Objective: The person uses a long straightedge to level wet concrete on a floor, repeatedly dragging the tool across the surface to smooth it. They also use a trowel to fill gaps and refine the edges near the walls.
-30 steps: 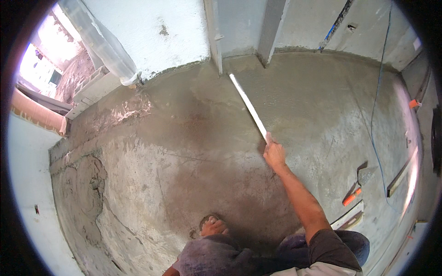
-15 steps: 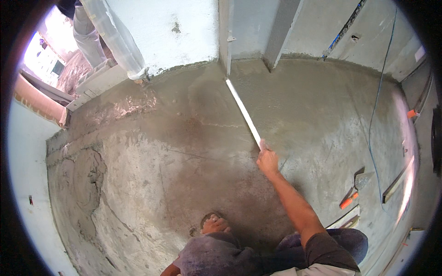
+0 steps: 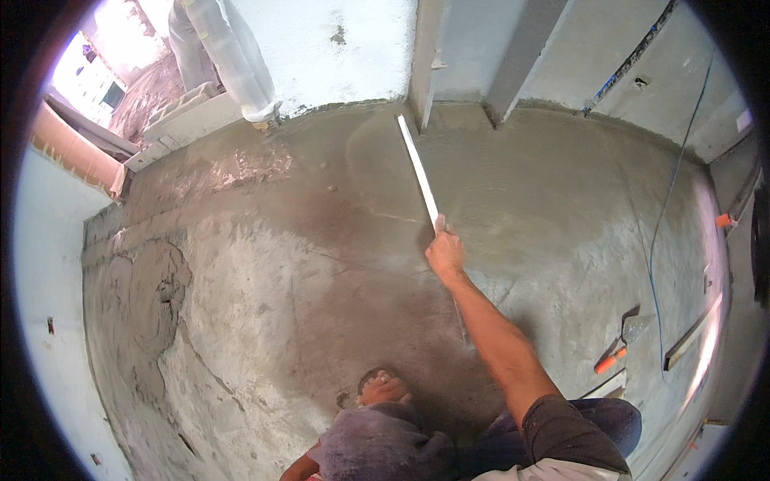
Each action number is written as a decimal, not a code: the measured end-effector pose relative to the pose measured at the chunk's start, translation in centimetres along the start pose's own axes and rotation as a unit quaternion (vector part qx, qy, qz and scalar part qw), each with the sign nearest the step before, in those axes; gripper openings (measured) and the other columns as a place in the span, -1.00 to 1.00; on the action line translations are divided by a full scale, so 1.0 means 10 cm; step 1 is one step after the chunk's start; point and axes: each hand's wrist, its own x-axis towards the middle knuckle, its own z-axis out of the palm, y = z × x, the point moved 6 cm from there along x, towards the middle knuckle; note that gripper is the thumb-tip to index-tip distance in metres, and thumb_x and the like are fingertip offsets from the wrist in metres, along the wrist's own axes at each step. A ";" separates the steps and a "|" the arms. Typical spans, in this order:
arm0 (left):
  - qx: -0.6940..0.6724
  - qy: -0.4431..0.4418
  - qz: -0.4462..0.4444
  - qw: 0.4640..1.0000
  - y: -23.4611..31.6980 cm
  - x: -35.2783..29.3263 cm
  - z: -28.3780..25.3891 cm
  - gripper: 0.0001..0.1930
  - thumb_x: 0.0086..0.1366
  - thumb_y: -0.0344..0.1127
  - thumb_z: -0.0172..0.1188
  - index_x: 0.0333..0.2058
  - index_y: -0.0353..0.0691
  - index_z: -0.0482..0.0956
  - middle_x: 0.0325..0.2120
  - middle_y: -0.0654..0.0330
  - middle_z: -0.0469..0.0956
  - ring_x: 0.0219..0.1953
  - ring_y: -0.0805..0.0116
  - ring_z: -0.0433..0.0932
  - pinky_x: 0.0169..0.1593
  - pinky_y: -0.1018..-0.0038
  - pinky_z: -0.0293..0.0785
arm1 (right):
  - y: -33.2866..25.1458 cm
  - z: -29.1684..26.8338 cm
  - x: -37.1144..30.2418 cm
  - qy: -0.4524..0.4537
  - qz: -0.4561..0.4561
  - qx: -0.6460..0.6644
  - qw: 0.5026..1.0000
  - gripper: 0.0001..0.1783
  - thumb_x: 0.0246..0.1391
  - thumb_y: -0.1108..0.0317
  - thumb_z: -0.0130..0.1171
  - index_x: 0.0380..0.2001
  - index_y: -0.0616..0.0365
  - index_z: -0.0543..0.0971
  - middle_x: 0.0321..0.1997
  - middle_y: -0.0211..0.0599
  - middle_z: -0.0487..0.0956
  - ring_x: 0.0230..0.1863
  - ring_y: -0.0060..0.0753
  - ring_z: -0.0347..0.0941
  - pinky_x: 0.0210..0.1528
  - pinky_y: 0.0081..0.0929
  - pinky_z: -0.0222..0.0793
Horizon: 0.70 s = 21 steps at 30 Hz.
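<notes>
My right hand (image 3: 446, 250) is closed around a long, narrow white straightedge bar (image 3: 419, 172). The bar reaches away from me over wet grey mortar (image 3: 345, 172), its far tip close to the foot of an upright grey post (image 3: 425, 72). A thin edge shows past my wrist, probably the bar's near end. Of my left arm (image 3: 301, 468) only a bit of skin shows at the lower edge, beside my bent knee; the left hand is hidden. In front of that knee my bare foot (image 3: 385, 388) rests on the floor.
A trowel (image 3: 634, 329) with an orange handle lies at the right, near flat bars (image 3: 691, 333). A blue cable (image 3: 659, 232) hangs down onto the floor there. Lumpy mortar (image 3: 164, 297) lies at the left. Someone's light trouser leg (image 3: 190, 48) shows beyond a low sill (image 3: 192, 120).
My right hand and the bar have moved a little left, and the bar's far tip now sits left of the post. The view has shifted slightly.
</notes>
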 end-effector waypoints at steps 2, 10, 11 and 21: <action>0.000 0.000 -0.012 1.000 0.01 0.02 -0.03 -0.88 0.02 -0.22 0.21 -0.51 -0.11 0.53 -0.49 0.26 0.45 -0.35 0.22 0.40 -0.24 0.29 0.35 | 0.02 0.07 0.04 0.009 -0.019 0.007 1.000 -0.21 -0.17 0.48 0.13 0.20 0.25 0.14 -0.07 0.13 0.44 -0.17 0.04 0.49 -0.17 -0.15 0.45; -0.015 -0.075 -0.087 0.993 0.01 -0.01 -0.04 -0.82 0.13 -0.15 0.15 -0.38 -0.11 0.56 -0.34 0.27 0.50 -0.16 0.16 0.43 -0.09 0.22 0.37 | -0.20 0.07 0.18 0.024 -0.017 0.002 1.000 -0.27 -0.13 0.50 0.09 0.19 0.26 0.15 -0.10 0.12 0.46 -0.23 0.05 0.51 -0.18 -0.16 0.46; -0.028 -0.080 -0.086 0.993 0.00 0.00 -0.03 -0.81 0.13 -0.15 0.15 -0.38 -0.10 0.56 -0.35 0.27 0.50 -0.17 0.16 0.44 -0.09 0.23 0.38 | -0.24 0.10 0.18 0.022 -0.019 -0.015 0.999 -0.28 -0.12 0.50 0.08 0.19 0.26 0.14 -0.10 0.12 0.46 -0.23 0.05 0.51 -0.18 -0.16 0.46; 0.046 -0.154 -0.105 0.981 -0.06 -0.15 0.15 -0.80 0.16 -0.11 0.10 -0.30 0.01 0.58 -0.22 0.37 0.49 -0.05 0.23 0.38 -0.07 0.24 0.37 | 0.45 -0.23 -0.76 0.041 0.002 0.038 0.998 -0.33 -0.11 0.54 0.04 0.17 0.25 0.20 -0.25 0.17 0.50 -0.38 0.17 0.47 -0.29 -0.09 0.41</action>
